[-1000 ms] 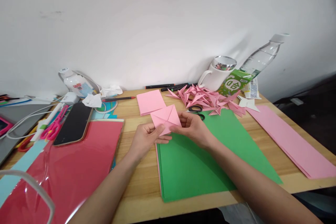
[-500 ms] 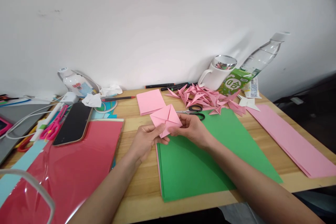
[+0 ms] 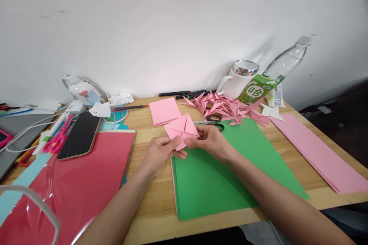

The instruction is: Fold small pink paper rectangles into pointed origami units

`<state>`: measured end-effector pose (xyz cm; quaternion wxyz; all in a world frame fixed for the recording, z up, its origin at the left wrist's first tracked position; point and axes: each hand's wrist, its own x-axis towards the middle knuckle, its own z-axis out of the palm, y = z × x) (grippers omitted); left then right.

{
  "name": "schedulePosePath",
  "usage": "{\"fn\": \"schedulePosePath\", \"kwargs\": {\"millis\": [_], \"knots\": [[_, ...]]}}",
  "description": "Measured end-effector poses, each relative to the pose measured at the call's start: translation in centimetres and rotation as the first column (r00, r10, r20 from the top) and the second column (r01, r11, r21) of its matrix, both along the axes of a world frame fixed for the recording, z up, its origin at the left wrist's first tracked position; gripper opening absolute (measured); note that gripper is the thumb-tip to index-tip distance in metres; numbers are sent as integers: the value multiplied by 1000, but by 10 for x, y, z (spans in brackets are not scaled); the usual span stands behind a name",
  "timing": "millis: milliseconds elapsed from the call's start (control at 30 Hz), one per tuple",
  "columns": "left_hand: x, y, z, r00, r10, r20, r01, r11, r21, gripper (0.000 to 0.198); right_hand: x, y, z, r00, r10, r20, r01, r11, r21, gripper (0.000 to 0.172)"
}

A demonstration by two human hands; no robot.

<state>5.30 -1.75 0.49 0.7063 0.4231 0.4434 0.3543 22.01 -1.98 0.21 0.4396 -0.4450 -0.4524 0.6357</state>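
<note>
Between both hands is a pink folded paper square (image 3: pixel 184 125), its flaps meeting near the middle like an envelope. My left hand (image 3: pixel 163 151) pinches its lower left edge, thumb on top and fingers beneath. At the right corner my right hand (image 3: pixel 207 141) grips it between thumb and fingers. The paper is held above the table, over the left edge of a green paper stack (image 3: pixel 230 172). Just behind lies a stack of pink paper squares (image 3: pixel 164 111). Black-handled scissors (image 3: pixel 215 122) rest beyond my right hand, beside a heap of pointed pink folded pieces (image 3: pixel 220 105).
A white mug (image 3: pixel 237 80), a green carton (image 3: pixel 255 89) and a clear bottle (image 3: pixel 290 59) stand at the back right. Long pink paper strips (image 3: pixel 319 153) lie to the right. A phone (image 3: pixel 79 136), pink scissors (image 3: pixel 60 136) and a red plastic-covered pack (image 3: pixel 86 187) are at left.
</note>
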Motion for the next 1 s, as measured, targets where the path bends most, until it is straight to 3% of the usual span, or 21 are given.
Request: {"fn": "schedulePosePath", "kwargs": {"millis": [167, 433, 567, 667, 833, 1000], "knots": [[-1, 0, 1, 991, 5, -135, 2, 998, 56, 26, 1, 0, -2, 1000, 8, -12, -8, 1000, 12, 42], [-5, 5, 3, 990, 10, -138, -4, 999, 44, 22, 9, 0, 1, 978, 179, -103, -178, 984, 20, 54], [-6, 6, 3, 990, 15, -143, -7, 998, 60, 24, 11, 2, 1, 964, 232, -132, -232, 973, 15, 50], [-6, 5, 2, 986, 14, -164, -3, 998, 67, 24, 10, 4, 0, 977, 185, -107, -183, 983, 26, 43], [-4, 4, 0, 988, 14, -154, 2, 994, 106, 29, 6, 5, -2, 998, -34, -57, 38, 996, 78, 36], [-10, 10, -4, 983, 166, -83, -145, 966, 216, 28, 3, 4, -5, 997, -24, 74, 14, 990, 140, 27]]}}
